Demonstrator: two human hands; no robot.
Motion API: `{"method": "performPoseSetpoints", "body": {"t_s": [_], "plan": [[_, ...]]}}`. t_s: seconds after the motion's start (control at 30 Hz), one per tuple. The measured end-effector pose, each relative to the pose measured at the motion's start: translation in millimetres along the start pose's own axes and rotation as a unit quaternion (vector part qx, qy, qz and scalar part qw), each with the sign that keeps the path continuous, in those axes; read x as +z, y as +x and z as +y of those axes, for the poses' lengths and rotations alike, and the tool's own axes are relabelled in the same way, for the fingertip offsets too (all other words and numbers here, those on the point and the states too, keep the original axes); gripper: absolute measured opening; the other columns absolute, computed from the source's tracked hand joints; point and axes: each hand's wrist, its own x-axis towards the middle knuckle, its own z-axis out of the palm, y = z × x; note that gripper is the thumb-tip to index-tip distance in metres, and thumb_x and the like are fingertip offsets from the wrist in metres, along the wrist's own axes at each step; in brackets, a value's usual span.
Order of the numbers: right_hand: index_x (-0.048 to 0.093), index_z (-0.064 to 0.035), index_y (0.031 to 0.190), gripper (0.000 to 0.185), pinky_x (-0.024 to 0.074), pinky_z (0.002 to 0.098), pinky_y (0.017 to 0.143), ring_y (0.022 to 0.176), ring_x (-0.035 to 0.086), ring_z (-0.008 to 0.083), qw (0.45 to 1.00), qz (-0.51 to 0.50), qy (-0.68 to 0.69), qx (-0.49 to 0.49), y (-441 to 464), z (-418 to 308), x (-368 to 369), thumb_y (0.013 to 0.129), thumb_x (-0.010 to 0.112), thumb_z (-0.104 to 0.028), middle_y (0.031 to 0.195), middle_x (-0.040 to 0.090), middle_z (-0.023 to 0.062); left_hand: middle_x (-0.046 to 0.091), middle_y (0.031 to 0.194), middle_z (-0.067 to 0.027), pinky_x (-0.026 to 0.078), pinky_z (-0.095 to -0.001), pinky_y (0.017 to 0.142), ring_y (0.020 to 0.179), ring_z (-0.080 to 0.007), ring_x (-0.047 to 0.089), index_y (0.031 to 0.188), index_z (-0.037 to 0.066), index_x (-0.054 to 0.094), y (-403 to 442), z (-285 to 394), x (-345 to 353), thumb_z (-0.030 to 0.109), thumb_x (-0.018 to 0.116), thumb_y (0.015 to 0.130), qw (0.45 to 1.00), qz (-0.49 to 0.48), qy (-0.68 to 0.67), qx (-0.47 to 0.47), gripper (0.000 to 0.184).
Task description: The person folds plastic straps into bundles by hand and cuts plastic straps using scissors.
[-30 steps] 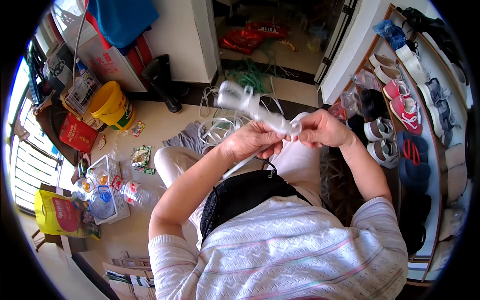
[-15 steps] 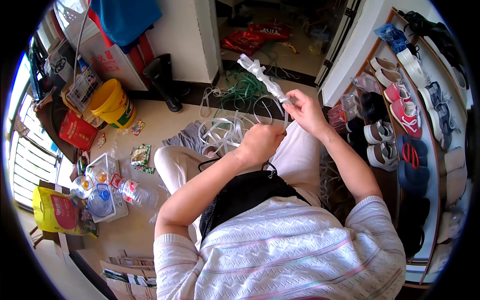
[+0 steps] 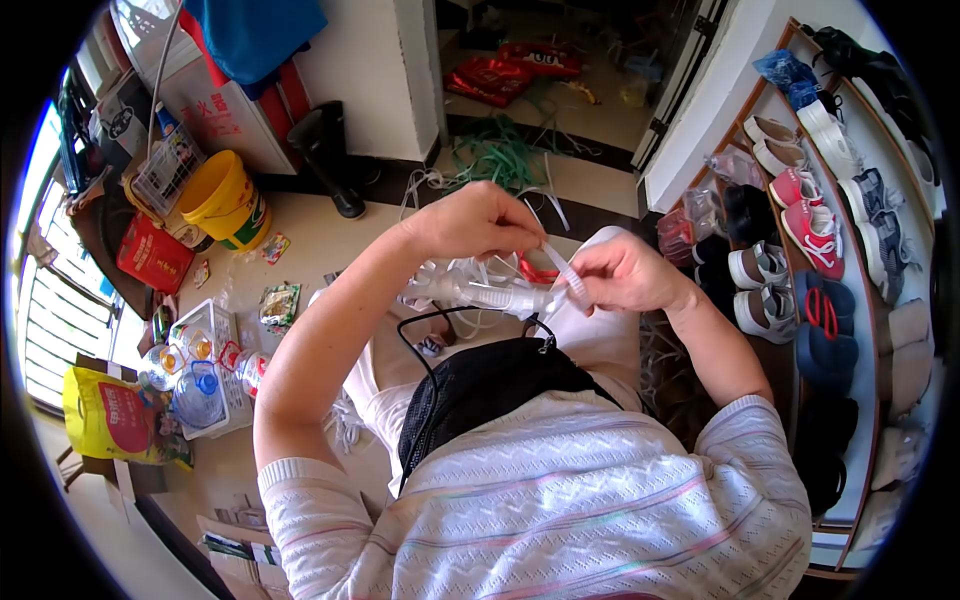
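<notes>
Between my thighs lies a white woven length of plastic strapping (image 3: 492, 295), roughly level, its right end at my right hand (image 3: 632, 275). That hand is closed, thumb and fingers pinching the end of the woven piece. Above it, my left hand (image 3: 478, 222) has its fingers pinched on a flat white strip (image 3: 554, 258), which runs down toward the right fingers. Something red (image 3: 538, 271) shows behind the woven piece; its kind is unclear. A black waist bag (image 3: 500, 405) with a cord sits on my lap.
Green strapping (image 3: 495, 158) lies tangled by the doorway. A shoe rack (image 3: 870, 330) stands at right. On the left are a yellow bucket (image 3: 222, 200), black boots (image 3: 335, 165), a white basket (image 3: 232, 395) with plastic bottles, and a yellow bag (image 3: 115, 420).
The woven piece has swung from pointing up and away to lying level toward the left. My left hand has risen and pinches a strip; my right hand has come lower.
</notes>
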Motion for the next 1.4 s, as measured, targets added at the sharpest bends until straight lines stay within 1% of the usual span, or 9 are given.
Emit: {"method": "performPoseSetpoints", "body": {"t_s": [0.07, 0.23, 0.3, 0.43, 0.63, 0.7, 1.07, 1.23, 1.4], "plan": [[0.058, 0.0003, 0.092, 0.015, 0.0324, 0.0139, 0.041, 0.052, 0.049, 0.0037, 0.994, 0.024, 0.098, -0.034, -3, -7, -2, 0.086, 0.06, -0.013, 0.07, 0.059, 0.0029, 0.06, 0.066, -0.0009, 0.043, -0.0201, 0.048, 0.055, -0.0066, 0.055, 0.095, 0.003, 0.067, -7, -3, 4, 0.018, 0.063, 0.084, 0.988, -0.051, -0.128, -0.071, 0.019], [0.051, -0.0038, 0.092, 0.012, 0.0257, 0.0155, 0.037, 0.048, 0.041, 0.0036, 0.954, 0.038, 0.271, -0.119, 4, -8, -2, 0.086, 0.057, -0.012, 0.07, 0.054, 0.0041, 0.056, 0.06, -0.0002, 0.041, -0.0183, 0.047, 0.047, -0.0058, 0.046, 0.097, 0.005, 0.066, -19, -13, 31, 0.018, 0.059, 0.087, 0.93, -0.004, -0.366, -0.027, 0.018], [0.049, -0.0041, 0.096, 0.012, 0.0252, 0.0157, 0.038, 0.048, 0.039, 0.0037, 0.943, 0.132, 0.279, -0.126, 15, -8, 4, 0.088, 0.055, -0.012, 0.068, 0.053, 0.0046, 0.054, 0.059, 0.0002, 0.039, -0.0178, 0.047, 0.045, -0.005, 0.042, 0.099, 0.004, 0.065, -12, -14, 51, 0.019, 0.058, 0.088, 0.904, 0.063, -0.423, 0.001, 0.02], [0.046, -0.0028, 0.099, 0.017, 0.0305, 0.0173, 0.042, 0.05, 0.042, 0.0039, 0.931, 0.327, 0.084, -0.138, 43, 14, 0, 0.088, 0.055, -0.013, 0.065, 0.053, 0.0021, 0.053, 0.062, -0.0013, 0.034, -0.019, 0.042, 0.045, -0.0057, 0.043, 0.116, 0.001, 0.051, 3, -8, 82, 0.015, 0.049, 0.092, 0.907, 0.276, -0.318, 0.002, 0.028], [0.055, -0.0058, 0.099, 0.014, 0.0412, 0.0227, 0.048, 0.053, 0.051, 0.0049, 0.873, 0.4, -0.208, -0.185, 57, 48, 7, 0.085, 0.057, -0.008, 0.059, 0.057, 0.0039, 0.057, 0.066, -0.0056, 0.041, -0.0219, 0.045, 0.05, -0.0097, 0.053, 0.118, -0.002, 0.042, -2, -6, 86, 0.005, 0.042, 0.088, 0.95, 0.298, -0.088, -0.023, 0.031], [0.055, -0.0057, 0.099, 0.014, 0.0406, 0.0227, 0.047, 0.053, 0.052, 0.0052, 0.877, 0.387, -0.229, -0.168, 57, 54, 8, 0.085, 0.057, -0.006, 0.06, 0.057, 0.0051, 0.059, 0.071, -0.0073, 0.043, -0.0224, 0.049, 0.054, -0.0113, 0.056, 0.116, -0.002, 0.043, -5, -10, 76, 0.007, 0.043, 0.089, 0.944, 0.262, -0.196, -0.034, 0.029], [0.055, -0.0028, 0.098, 0.012, 0.0356, 0.0178, 0.046, 0.054, 0.047, 0.0021, 0.929, 0.341, -0.102, -0.103, 43, 59, 18, 0.087, 0.053, -0.001, 0.062, 0.054, -0.0008, 0.063, 0.096, -0.0157, 0.049, -0.0307, 0.073, 0.083, -0.0235, 0.064, 0.112, -0.001, 0.054, -16, -21, 72, 0.022, 0.047, 0.092, 0.807, 0.138, -0.566, 0.096, 0.031], [0.056, -0.0017, 0.096, 0.011, 0.0395, 0.0184, 0.047, 0.055, 0.05, 0.0023, 0.934, 0.345, -0.018, -0.095, 38, 54, 25, 0.088, 0.056, -0.009, 0.065, 0.059, 0.0009, 0.061, 0.072, -0.0069, 0.043, -0.0241, 0.06, 0.065, -0.0134, 0.057, 0.094, 0.001, 0.063, -18, -33, 75, 0.027, 0.056, 0.088, 0.893, 0.258, -0.368, 0.027, 0.028], [0.055, -0.0026, 0.098, 0.015, 0.0372, 0.0175, 0.045, 0.052, 0.047, 0.0032, 0.921, 0.362, 0.087, -0.115, 38, 53, 34, 0.089, 0.056, -0.014, 0.063, 0.055, -0.0003, 0.055, 0.061, -0.0013, 0.036, -0.0209, 0.052, 0.054, -0.0079, 0.047, 0.078, 0.001, 0.065, -13, -38, 83, 0.024, 0.061, 0.085, 0.867, 0.349, -0.355, -0.038, 0.024]]}}
